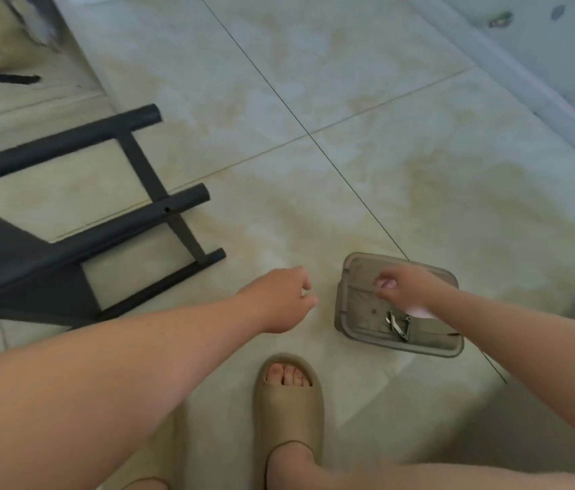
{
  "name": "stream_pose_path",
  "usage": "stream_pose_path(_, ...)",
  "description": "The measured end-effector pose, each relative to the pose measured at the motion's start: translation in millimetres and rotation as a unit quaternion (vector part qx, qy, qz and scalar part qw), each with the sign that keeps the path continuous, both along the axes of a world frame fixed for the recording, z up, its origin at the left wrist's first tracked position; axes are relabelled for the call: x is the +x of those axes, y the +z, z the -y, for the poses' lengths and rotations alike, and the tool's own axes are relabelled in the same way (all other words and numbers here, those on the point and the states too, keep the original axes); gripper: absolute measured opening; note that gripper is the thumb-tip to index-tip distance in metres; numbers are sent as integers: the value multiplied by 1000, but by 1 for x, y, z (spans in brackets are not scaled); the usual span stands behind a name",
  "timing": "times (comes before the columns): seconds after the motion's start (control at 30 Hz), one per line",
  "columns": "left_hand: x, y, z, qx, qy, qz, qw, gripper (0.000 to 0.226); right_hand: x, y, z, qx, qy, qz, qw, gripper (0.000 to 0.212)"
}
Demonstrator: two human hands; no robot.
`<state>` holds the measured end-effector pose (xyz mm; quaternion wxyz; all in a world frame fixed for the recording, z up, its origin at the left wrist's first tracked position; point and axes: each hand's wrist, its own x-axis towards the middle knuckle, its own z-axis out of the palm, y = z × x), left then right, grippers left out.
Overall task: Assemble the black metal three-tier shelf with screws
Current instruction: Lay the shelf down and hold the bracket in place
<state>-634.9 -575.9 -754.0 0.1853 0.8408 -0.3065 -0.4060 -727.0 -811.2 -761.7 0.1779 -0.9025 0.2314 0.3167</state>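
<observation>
Left of left hand (pixel 280 298) (apart), shelf (pixel 120 226)

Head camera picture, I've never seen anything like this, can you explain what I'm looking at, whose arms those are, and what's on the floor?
There is no machine here. The single picture comes from a camera worn on a person's head, looking down, so the two bare arms are the wearer's own. The left hand hangs over the tiled floor with its fingers curled. The right hand reaches over a shallow plastic tray with its fingertips drawn together. The picture is too blurred to tell whether either hand holds anything. A few small metal pieces, probably hardware, lie in the tray. On the left, a black metal shelf frame lies on the floor. At the bottom, a foot in a beige slipper stands between the arms.
</observation>
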Motion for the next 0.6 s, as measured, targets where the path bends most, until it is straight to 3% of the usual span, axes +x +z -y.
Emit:
stream_pose_path(0.1, -7, -26, 28, 35, 6, -51, 998, 48, -16, -33, 25, -12, -9, -49, 999, 27)
stream_pose_path(0.23, -22, -56, 61, 25, 41, -121, 991, 53, -25, -72, 42, -28, -15, -97, 995, 34)
stream_pose_path(0.43, -32, -81, 77, -26, 122, -178, 976, 19, -31, -113, 51, -61, -12, -102, 993, 20)
stream_pose_path(0.6, -16, -79, 67, -38, 147, -160, 975, 17, -32, -131, 44, -53, -24, -68, 996, 14)
